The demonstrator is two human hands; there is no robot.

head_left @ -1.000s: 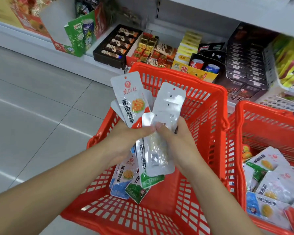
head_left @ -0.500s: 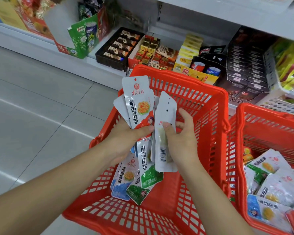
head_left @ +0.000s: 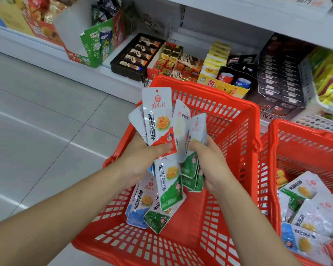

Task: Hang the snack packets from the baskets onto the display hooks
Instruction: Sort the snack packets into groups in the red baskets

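Left hand [head_left: 140, 160]: fingers curled, thumb pressed on a fan of snack packets [head_left: 158, 116], centre of frame.
Right hand [head_left: 212, 166]: thumb and fingers pinching a few green-bottomed packets [head_left: 197, 127], just beside the fan.
Basket [head_left: 229, 120]: red, below both hands.
Second basket [head_left: 304, 146]: right edge, loose packets [head_left: 306, 189] lying inside.

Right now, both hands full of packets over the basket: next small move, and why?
Probably slide the snack packets in the right hand into the fan held by the left hand and square the tops. They sit splayed at different angles, hang holes unaligned, and no display hook is in view.
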